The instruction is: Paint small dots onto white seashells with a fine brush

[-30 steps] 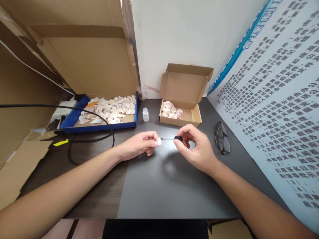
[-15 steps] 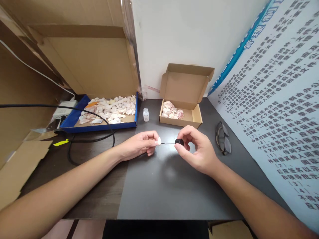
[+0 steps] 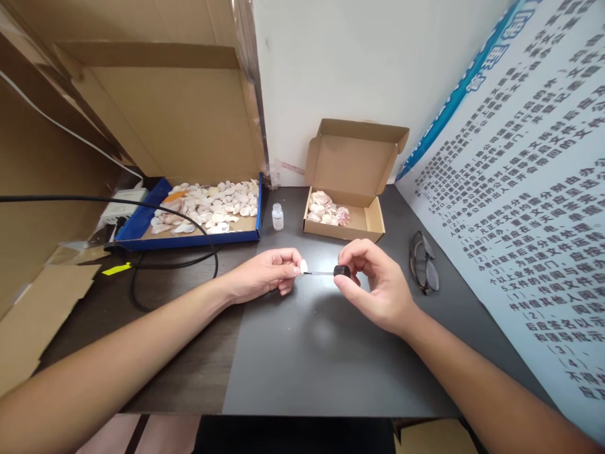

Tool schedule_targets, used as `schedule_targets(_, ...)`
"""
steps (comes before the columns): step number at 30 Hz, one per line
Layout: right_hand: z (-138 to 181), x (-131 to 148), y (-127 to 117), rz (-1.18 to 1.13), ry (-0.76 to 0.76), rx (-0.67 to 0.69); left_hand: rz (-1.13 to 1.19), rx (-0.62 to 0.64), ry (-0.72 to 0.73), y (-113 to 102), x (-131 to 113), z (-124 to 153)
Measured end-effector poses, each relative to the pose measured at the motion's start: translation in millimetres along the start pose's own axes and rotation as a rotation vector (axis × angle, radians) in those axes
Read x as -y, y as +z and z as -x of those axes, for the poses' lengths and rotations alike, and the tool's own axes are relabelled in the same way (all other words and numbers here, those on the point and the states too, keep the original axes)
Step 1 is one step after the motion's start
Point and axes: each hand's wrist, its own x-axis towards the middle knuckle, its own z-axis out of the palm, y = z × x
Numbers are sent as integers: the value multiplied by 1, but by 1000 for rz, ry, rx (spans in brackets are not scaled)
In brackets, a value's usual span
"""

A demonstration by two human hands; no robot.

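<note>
My left hand (image 3: 267, 271) is closed in a pinch on a small white shell (image 3: 304, 266), held just above the dark table. My right hand (image 3: 378, 280) grips the black cap of a thin brush (image 3: 341, 272). The brush's tip touches the shell. A small clear bottle (image 3: 277, 217) stands open behind my hands. Left of it, a blue-edged tray (image 3: 137, 230) holds several pale shells. To its right, a small cardboard box (image 3: 363, 217) holds a few pinkish shells.
A pair of glasses (image 3: 424, 268) lies on the table at the right, beside a leaning printed board (image 3: 534, 208). A black cable (image 3: 142, 265) loops across the left side. Large cardboard sheets (image 3: 155, 107) stand behind the tray.
The brush tip has closed in on the shell and now touches it. Both hands have barely shifted.
</note>
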Motion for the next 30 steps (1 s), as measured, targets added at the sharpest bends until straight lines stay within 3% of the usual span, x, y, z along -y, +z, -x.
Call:
schedule_targets(5, -1, 0, 1, 117, 37, -20, -5, -6, 3, 0, -1, 0)
schedule_targets(10, -1, 0, 1, 25, 14, -4, -7, -4, -2, 0, 1, 0)
schedule_targets(15, -2, 0, 0, 131, 20, -28, -10, 9, -2, -1, 1, 1)
schedule_targets(30, -4, 2, -2, 72, 39, -53, 11, 4, -1, -1, 0, 1)
